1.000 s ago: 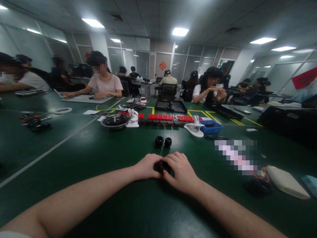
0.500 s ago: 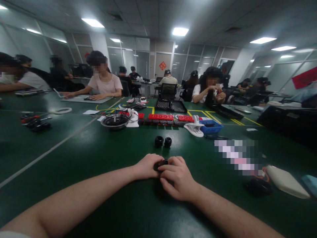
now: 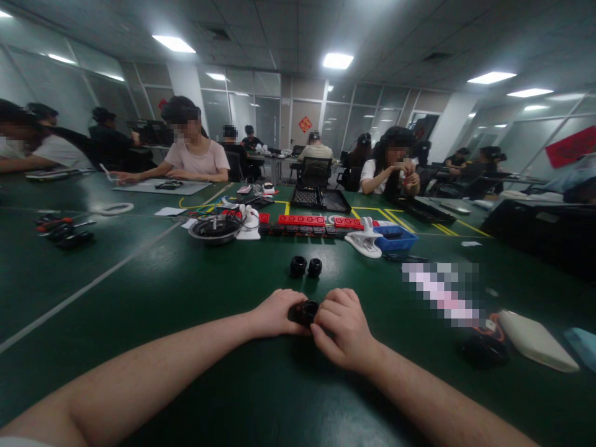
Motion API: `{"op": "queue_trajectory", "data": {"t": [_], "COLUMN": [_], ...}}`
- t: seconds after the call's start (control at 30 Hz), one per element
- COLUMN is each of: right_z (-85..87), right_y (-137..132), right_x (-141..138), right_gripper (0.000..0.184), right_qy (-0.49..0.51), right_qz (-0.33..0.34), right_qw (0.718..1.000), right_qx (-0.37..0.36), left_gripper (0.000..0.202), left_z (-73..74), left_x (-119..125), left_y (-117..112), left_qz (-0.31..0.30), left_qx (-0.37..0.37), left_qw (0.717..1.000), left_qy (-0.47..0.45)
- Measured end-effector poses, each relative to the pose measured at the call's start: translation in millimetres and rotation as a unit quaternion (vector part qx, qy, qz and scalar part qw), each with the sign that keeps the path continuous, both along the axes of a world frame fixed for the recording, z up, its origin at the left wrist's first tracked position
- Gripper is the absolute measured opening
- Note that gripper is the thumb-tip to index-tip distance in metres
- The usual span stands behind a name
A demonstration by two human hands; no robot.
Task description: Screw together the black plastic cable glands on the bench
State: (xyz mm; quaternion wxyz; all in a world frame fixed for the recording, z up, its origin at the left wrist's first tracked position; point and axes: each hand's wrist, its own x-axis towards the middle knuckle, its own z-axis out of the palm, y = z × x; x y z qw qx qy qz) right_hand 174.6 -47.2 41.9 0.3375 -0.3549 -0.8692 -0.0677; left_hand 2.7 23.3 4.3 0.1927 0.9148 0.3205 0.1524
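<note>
Between my hands, just above the green table, is a black hollow cylindrical part [image 3: 308,310], its round opening facing up. My left hand [image 3: 278,312] grips it from the left, with fingers and thumb closed around its side. My right hand [image 3: 342,323] is closed at its right rim, fingers curled and thumb against the edge; the fingertips are partly hidden. Beyond my hands, two black ring-topped fittings stand side by side: a left fitting [image 3: 298,266] and a slightly smaller right fitting [image 3: 315,267].
Across the table [image 3: 223,279] stand a metal bowl of cables [image 3: 215,231], a row of red blocks [image 3: 302,220], a white clamp base [image 3: 365,241] and a blue bin [image 3: 395,238]. Tools [image 3: 63,231] lie left, a cream pouch [image 3: 537,341] right. People sit opposite.
The part has turned so its opening now shows. My right hand has drawn back from over its top to its right side, fingers curling more. My left hand stays in place.
</note>
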Motion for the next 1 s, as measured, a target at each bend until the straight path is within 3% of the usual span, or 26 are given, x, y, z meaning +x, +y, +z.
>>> {"op": "queue_trajectory", "data": {"t": [0.07, 0.17, 0.4, 0.57, 0.8, 1.0], "right_z": [3.0, 2.9, -5.0, -2.9, 1.8, -0.1], "right_y": [2.4, 5.7, 8.9, 7.7, 2.0, 0.3], "right_x": [0.1, -2.4, -8.0, -7.8, -9.1, -8.3], "right_gripper": [0.019, 0.028, 0.027, 0.020, 0.030, 0.024], "right_qy": [0.006, -0.011, -0.051, -0.052, -0.043, -0.042], "right_qz": [-0.068, -0.142, -0.171, -0.130, -0.047, 0.008], "right_qw": [0.997, 0.987, 0.976, 0.982, 0.988, 0.992], "right_qx": [-0.027, -0.075, -0.122, -0.127, -0.138, -0.121], "left_gripper": [0.041, 0.046, 0.041, 0.035, 0.029, 0.029], "left_z": [-0.4, -1.7, -2.4, -0.5, 0.7, 2.9], "left_x": [-0.4, -1.3, -0.4, 0.3, 0.6, -0.1], "left_y": [0.8, 2.1, 1.1, 0.1, -0.9, -1.4], "left_qz": [-0.003, -0.003, -0.006, -0.003, -0.001, -0.014], "left_qx": [-0.005, -0.008, 0.004, 0.001, -0.007, -0.014], "left_qw": [1.000, 1.000, 1.000, 1.000, 1.000, 1.000], "left_qy": [-0.004, -0.005, -0.005, 0.000, -0.008, 0.000]}}
